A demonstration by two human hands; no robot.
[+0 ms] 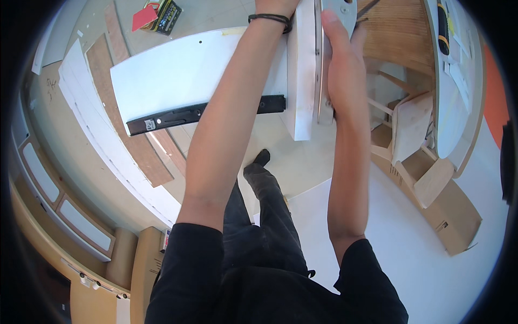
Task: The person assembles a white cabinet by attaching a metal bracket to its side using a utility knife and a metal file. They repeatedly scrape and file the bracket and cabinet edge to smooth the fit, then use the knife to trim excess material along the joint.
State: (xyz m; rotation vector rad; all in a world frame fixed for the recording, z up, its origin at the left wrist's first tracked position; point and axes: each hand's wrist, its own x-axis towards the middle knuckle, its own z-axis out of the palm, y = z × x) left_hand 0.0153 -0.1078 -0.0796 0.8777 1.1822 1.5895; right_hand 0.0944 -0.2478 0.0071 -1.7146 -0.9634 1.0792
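Observation:
A large white panel (172, 75) with a black slide rail (183, 115) along its lower edge stands before me. A narrower white board (300, 75) meets it edge-on. My right hand (341, 59) is closed on a grey metal rail (322, 92) that runs along this board, thumb pressed flat near the rail's top plate (340, 9). My left hand (275, 6) reaches over the big panel beside the board. It wears a black wristband (270, 19), and its fingers are cut off by the top edge of the picture.
White boards (91, 119) and brown strips (121, 135) lie on the floor at left. A red and green box (162, 13) sits at the top. At right are wooden chair parts (411, 127), a cardboard box (456, 218) and a white table edge (448, 97) with a black-and-yellow tool (443, 27).

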